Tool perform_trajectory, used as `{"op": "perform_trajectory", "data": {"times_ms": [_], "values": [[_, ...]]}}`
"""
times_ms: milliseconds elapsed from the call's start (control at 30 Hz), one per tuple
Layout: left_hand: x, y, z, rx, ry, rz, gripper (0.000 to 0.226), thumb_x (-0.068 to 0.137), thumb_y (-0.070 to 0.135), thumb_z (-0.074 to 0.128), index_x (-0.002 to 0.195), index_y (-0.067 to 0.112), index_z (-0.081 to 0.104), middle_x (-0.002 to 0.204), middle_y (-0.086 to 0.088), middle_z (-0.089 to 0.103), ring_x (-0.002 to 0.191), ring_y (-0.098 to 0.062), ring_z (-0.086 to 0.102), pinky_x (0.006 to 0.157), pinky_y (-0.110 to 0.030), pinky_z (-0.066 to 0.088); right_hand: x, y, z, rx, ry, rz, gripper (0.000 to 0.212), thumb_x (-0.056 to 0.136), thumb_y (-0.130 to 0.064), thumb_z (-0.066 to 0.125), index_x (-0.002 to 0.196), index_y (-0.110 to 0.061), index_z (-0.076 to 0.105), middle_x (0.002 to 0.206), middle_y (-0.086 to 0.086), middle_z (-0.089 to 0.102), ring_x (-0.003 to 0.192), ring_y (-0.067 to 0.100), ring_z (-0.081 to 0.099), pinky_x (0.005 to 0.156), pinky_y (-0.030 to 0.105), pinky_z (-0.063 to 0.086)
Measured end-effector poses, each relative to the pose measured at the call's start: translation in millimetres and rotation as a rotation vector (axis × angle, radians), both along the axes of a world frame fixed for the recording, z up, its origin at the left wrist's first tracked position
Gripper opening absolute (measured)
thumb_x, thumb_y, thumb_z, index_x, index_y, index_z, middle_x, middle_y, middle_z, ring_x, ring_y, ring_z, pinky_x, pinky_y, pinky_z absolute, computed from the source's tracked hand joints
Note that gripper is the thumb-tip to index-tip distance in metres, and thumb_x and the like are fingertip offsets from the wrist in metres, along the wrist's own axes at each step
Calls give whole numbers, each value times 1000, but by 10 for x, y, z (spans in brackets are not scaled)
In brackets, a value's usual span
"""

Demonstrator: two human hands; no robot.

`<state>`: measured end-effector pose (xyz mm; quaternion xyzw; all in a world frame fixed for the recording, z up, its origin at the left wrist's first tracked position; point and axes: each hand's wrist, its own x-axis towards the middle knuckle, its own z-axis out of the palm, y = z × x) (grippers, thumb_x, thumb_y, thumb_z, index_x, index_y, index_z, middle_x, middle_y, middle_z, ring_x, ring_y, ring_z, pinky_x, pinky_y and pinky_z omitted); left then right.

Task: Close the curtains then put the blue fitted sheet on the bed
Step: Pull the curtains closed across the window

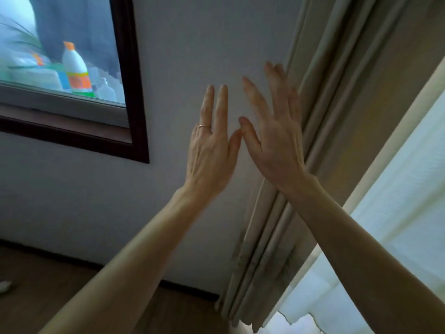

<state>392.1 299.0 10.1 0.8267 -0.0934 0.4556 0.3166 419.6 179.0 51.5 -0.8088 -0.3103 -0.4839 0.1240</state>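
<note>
A beige curtain hangs bunched in folds against the wall, right of centre. Behind it on the far right, a white sheer curtain glows with daylight. Both my arms are raised toward the wall. My left hand, with a ring on one finger, has its fingers straight and holds nothing. My right hand is spread open, its fingertips at the left edge of the beige curtain's folds. The two thumbs nearly touch. Neither the bed nor the blue fitted sheet is in view.
A dark-framed window sits in the grey wall at upper left, with a white bottle with an orange cap behind the glass. A dark skirting board and wooden floor run along the bottom left.
</note>
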Motion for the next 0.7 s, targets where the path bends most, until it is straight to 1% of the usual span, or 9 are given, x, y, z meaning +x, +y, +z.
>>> {"op": "perform_trajectory", "data": {"times_ms": [100,167,267,333,367,467,567,633,700], "values": [[-159,95,-21,-18,9,68,66,97,27,45,151,14,9,158,-12,5,138,-21,30,101,-42,43,-78,108,-37,7,3,53,49,98,-30,44,143,-13,39,153,18,24,144,31,16,113,53,21],[-279,174,-65,-33,8,135,64,97,28,46,150,13,13,157,-13,9,135,-23,35,102,-39,42,-124,197,-71,1,13,97,48,98,-30,43,143,-13,40,153,19,25,144,31,18,114,53,19],[-427,310,-144,-40,10,210,61,96,27,46,149,11,19,155,-15,14,135,-20,32,101,-24,34,-170,292,-124,7,25,139,48,98,-30,43,142,-14,40,152,18,26,143,31,19,114,52,18],[-523,423,-213,-48,7,265,60,96,26,46,148,8,22,153,-17,17,135,-17,28,101,-17,29,-205,378,-183,7,39,180,47,96,-29,44,141,-14,41,152,17,27,143,30,19,115,51,16],[-573,486,-255,-61,17,294,59,96,26,46,147,8,23,152,-17,18,135,-17,28,101,-16,28,-216,439,-216,4,47,198,47,96,-28,45,141,-15,41,152,16,28,143,30,20,116,50,16],[-684,657,-378,-98,54,362,59,96,26,47,147,8,23,152,-16,19,132,-20,33,99,-20,32,-222,627,-304,-10,73,234,47,94,-27,47,140,-17,42,152,15,29,143,28,20,116,49,16],[-757,836,-457,-112,67,415,58,97,28,46,147,8,24,151,-16,19,133,-19,31,100,-20,29,-245,830,-360,-31,88,296,46,94,-26,47,139,-16,43,151,15,30,143,28,21,116,49,17],[-790,948,-467,-129,67,441,58,97,28,46,147,9,24,152,-14,18,133,-15,29,100,-20,29,-274,970,-367,-33,86,344,45,94,-26,47,138,-15,45,150,15,31,143,29,22,116,48,16],[-831,1092,-459,-131,53,490,58,97,29,46,147,9,24,152,-14,18,129,-3,24,99,-18,27,-298,1150,-343,-25,86,405,44,93,-25,48,136,-14,48,149,15,33,142,29,23,116,47,15]]}}
